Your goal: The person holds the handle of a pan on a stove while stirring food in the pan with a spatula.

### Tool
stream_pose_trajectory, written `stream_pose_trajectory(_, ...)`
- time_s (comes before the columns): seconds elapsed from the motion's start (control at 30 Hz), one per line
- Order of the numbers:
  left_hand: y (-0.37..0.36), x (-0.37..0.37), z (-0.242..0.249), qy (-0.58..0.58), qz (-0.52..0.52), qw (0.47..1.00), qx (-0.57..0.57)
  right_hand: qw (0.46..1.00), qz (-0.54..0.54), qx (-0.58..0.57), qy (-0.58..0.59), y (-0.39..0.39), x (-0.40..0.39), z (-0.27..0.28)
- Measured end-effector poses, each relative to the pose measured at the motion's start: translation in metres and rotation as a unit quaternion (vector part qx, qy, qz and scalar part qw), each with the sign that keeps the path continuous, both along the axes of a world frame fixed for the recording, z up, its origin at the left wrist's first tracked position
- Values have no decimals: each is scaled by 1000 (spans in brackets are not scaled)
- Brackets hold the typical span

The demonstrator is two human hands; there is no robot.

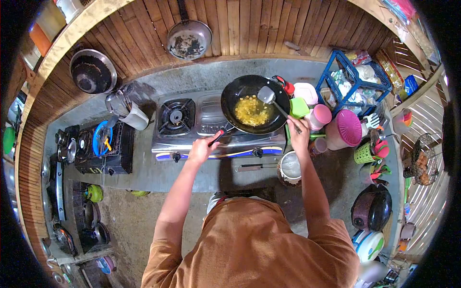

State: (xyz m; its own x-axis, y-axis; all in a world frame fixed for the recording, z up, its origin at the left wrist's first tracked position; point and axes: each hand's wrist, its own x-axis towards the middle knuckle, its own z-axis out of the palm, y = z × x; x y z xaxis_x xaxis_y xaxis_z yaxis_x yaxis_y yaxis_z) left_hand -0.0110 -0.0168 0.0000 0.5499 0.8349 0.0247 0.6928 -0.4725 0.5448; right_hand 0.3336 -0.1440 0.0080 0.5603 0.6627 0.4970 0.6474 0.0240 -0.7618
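A black wok [233, 108] sits over the right burner of a silver two-burner gas stove [206, 139], with yellow food [252, 111] in oil at its middle. My left hand [202, 150] is closed round the wok's black and red handle [217, 138], at the lower left of the wok. In my right hand [298, 134] is the handle of a spatula [266, 94], whose grey blade is inside the wok, above and right of the food. The stove's left burner [176, 116] has nothing on it.
Right of the wok stand a green container [300, 108], pink-lidded jars [321, 115] and a blue rack [331, 69]. A knife [257, 167] and a pot [291, 165] lie in front of the stove. Another stove [115, 158] stands at the left.
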Motion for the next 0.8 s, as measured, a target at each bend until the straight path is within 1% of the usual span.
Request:
stream_pose_trajectory(0.07,0,0,2,1,1,1000,-6,996,-24,2,-81,6,8,3)
stream_pose_trajectory(0.23,0,0,-1,-7,-1,1000,-4,998,6,-24,-62,14,11,-3)
stream_pose_trajectory(0.3,0,1,2,10,7,1000,-25,998,23,-30,-52,16,6,-3)
stream_pose_trajectory(0.4,1,0,-2,-6,4,1000,-21,996,68,-53,30,17,-1,0)
stream_pose_trajectory(0.43,0,0,0,-6,4,1000,-22,996,67,-53,30,17,1,-8)
stream_pose_trajectory(0.47,0,0,1,0,4,1000,-26,992,92,-44,77,19,2,-19)
stream_pose_trajectory(0.53,1,1,2,5,3,1000,-30,974,135,-46,177,15,-1,-16)
stream_pose_trajectory(0.63,2,0,2,-5,-5,1000,-25,970,138,-42,198,6,-2,-10)
stream_pose_trajectory(0.67,2,0,3,-2,-5,1000,-24,970,138,-42,198,5,0,-10)
stream_pose_trajectory(0.73,0,0,6,1,-7,1000,-25,991,86,-23,95,-2,7,-8)
stream_pose_trajectory(0.77,0,1,7,3,-7,1000,-26,992,86,-24,95,-5,11,-7)
stream_pose_trajectory(0.8,0,1,8,4,-6,1000,-27,997,59,-23,53,-10,12,0)
